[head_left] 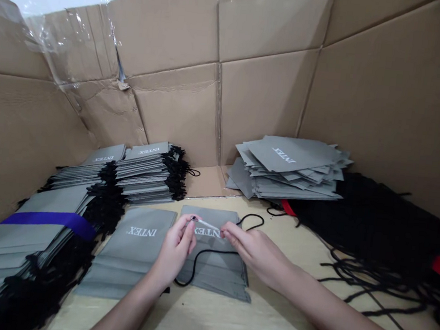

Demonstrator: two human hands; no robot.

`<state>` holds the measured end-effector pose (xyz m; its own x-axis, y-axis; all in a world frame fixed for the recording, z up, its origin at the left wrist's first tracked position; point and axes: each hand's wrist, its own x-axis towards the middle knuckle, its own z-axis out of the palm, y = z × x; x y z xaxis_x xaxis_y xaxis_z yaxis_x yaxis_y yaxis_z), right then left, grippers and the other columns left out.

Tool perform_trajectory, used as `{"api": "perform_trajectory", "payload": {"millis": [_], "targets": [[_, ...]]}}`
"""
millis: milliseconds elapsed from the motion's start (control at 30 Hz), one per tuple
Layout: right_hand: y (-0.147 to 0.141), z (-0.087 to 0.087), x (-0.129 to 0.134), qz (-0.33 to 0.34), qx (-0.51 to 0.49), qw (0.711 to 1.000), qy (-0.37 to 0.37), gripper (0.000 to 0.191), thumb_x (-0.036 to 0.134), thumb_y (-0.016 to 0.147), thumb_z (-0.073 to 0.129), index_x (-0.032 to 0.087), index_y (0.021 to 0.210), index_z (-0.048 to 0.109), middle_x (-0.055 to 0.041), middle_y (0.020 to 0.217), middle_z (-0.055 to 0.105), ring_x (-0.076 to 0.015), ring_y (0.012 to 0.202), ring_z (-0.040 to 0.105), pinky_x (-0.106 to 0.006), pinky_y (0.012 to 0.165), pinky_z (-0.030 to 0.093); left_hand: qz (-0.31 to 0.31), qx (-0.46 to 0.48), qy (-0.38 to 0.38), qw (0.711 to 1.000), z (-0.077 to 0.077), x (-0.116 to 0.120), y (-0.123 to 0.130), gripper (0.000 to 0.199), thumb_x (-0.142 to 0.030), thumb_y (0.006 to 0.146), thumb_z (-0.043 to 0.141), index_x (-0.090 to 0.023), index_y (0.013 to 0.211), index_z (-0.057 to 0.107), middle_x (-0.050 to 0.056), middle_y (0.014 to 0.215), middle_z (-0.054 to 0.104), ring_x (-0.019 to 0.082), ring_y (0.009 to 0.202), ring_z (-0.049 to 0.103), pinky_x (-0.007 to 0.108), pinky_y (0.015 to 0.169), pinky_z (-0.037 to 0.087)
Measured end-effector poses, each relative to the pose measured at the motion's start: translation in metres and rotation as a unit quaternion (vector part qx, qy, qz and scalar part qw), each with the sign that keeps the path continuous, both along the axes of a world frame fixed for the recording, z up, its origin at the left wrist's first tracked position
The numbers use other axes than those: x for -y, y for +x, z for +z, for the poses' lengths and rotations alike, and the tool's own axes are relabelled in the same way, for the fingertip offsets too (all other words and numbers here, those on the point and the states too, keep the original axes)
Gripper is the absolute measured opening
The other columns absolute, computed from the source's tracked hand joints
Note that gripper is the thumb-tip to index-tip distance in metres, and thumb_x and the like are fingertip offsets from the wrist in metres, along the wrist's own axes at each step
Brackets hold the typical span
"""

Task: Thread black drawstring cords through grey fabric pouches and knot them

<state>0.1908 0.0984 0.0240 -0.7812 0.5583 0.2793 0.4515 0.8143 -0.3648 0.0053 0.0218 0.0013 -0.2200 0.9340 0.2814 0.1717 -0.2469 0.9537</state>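
Note:
Between my two hands stretches a thin, pale, rod-like tool [209, 226], close above the grey pouches. My left hand [180, 241] is closed, pinching the tool's left end, where a small dark tip shows between thumb and forefinger. My right hand [244, 246] is closed round its other end. A black cord [196, 260] loops out near my right hand and hangs in a curve below. Under the hands lies a fanned stack of grey pouches [215, 273] with white INTEX print. A second fanned grey stack [134, 250] lies left of it.
Corded grey pouches [145, 171] are stacked at back left. Nearer, a blue band [53, 220] crosses another pile. Loose grey pouches [298, 164] are heaped at back right. Beside them lies a black cord bundle [370, 221] with red bands. Cardboard walls [178, 36] enclose the tabletop.

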Motion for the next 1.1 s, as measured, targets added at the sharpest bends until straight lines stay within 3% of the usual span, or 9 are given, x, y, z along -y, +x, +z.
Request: {"api": "perform_trajectory", "payload": {"millis": [167, 300, 467, 567, 633, 800, 933, 1000, 1100], "targets": [[0.002, 0.005, -0.001, 0.049, -0.031, 0.994, -0.097, 0.023, 0.03, 0.097, 0.03, 0.023, 0.082, 0.047, 0.0042, 0.068, 0.053, -0.0111, 0.059, 0.05, -0.019, 0.054, 0.033, -0.009, -0.004, -0.008, 1.0, -0.003, -0.002, -0.003, 0.028, -0.039, 0.09, 0.04, -0.019, 0.109, 0.045, -0.007, 0.06, 0.052, 0.002, 0.031, 0.034, 0.013, 0.032, 0.023], [0.002, 0.005, -0.003, 0.059, -0.008, 0.994, -0.087, 0.022, 0.027, 0.095, 0.033, 0.022, 0.081, 0.049, 0.0046, 0.065, 0.053, -0.0103, 0.057, 0.048, -0.018, 0.052, 0.03, -0.003, 0.007, -0.008, 1.0, 0.001, -0.001, -0.002, 0.03, -0.044, 0.085, 0.048, -0.016, 0.096, 0.051, -0.006, 0.061, 0.054, 0.001, 0.029, 0.034, 0.013, 0.03, 0.022], [0.004, 0.003, -0.001, 0.021, 0.058, 0.995, 0.079, 0.017, 0.018, 0.091, 0.038, 0.024, 0.088, 0.053, 0.005, 0.055, 0.053, -0.0101, 0.045, 0.044, -0.021, 0.046, 0.019, 0.015, 0.096, -0.026, 0.995, 0.007, -0.002, 0.0, 0.034, -0.048, 0.078, 0.057, -0.015, 0.084, 0.052, -0.006, 0.05, 0.055, 0.0, 0.025, 0.026, 0.012, 0.028, 0.013], [0.006, 0.001, 0.0, 0.045, 0.103, 0.974, 0.197, 0.019, 0.009, 0.083, 0.044, 0.024, 0.089, 0.054, 0.0036, 0.055, 0.057, -0.0112, 0.045, 0.045, -0.026, 0.046, 0.015, 0.012, 0.174, -0.048, 0.984, 0.008, -0.004, -0.005, 0.035, -0.049, 0.075, 0.06, -0.016, 0.082, 0.051, -0.007, 0.048, 0.054, -0.001, 0.025, 0.023, 0.012, 0.028, 0.013], [0.007, 0.001, 0.0, 0.067, 0.103, 0.965, 0.232, 0.022, 0.006, 0.08, 0.046, 0.023, 0.091, 0.054, 0.0021, 0.061, 0.061, -0.0122, 0.049, 0.05, -0.027, 0.047, 0.016, 0.004, 0.199, -0.062, 0.978, 0.007, -0.006, -0.008, 0.036, -0.048, 0.072, 0.065, -0.016, 0.08, 0.051, -0.008, 0.048, 0.052, -0.001, 0.025, 0.022, 0.012, 0.028, 0.013], [0.0, 0.0, 0.011, 0.063, 0.0, 0.985, 0.16, 0.024, 0.017, 0.09, 0.04, 0.022, 0.111, 0.051, -0.0001, 0.074, 0.067, -0.0135, 0.056, 0.058, -0.024, 0.05, 0.026, -0.021, 0.219, -0.088, 0.972, 0.002, -0.007, 0.008, 0.039, -0.05, 0.066, 0.068, -0.017, 0.073, 0.049, -0.01, 0.043, 0.047, 0.0, 0.023, 0.023, 0.013, 0.027, 0.012], [-0.013, -0.006, 0.033, 0.048, -0.098, 0.989, 0.095, 0.03, 0.035, 0.082, 0.058, 0.023, 0.11, 0.054, 0.0006, 0.079, 0.07, -0.0144, 0.062, 0.062, -0.023, 0.053, 0.033, -0.039, 0.242, -0.094, 0.965, 0.002, -0.001, 0.035, 0.033, -0.035, 0.06, 0.074, -0.017, 0.068, 0.048, -0.008, 0.05, 0.048, 0.003, 0.035, 0.039, 0.013, 0.034, 0.026], [-0.018, -0.01, 0.041, 0.037, -0.133, 0.985, 0.103, 0.027, 0.036, 0.079, 0.063, 0.024, 0.103, 0.059, 0.002, 0.077, 0.071, -0.0133, 0.061, 0.063, -0.022, 0.053, 0.033, -0.042, 0.251, -0.089, 0.963, 0.002, 0.002, 0.043, 0.03, -0.025, 0.057, 0.074, -0.016, 0.067, 0.047, -0.007, 0.056, 0.05, 0.003, 0.045, 0.044, 0.012, 0.042, 0.031], [-0.02, -0.013, 0.043, 0.049, -0.173, 0.969, 0.168, 0.016, 0.033, 0.087, 0.054, 0.024, 0.093, 0.065, 0.002, 0.069, 0.07, -0.0104, 0.054, 0.06, -0.022, 0.052, 0.031, -0.043, 0.18, -0.117, 0.976, 0.001, 0.004, 0.042, 0.022, -0.028, 0.063, 0.067, -0.017, 0.067, 0.048, -0.008, 0.052, 0.044, 0.003, 0.039, 0.034, 0.015, 0.039, 0.026]]}}
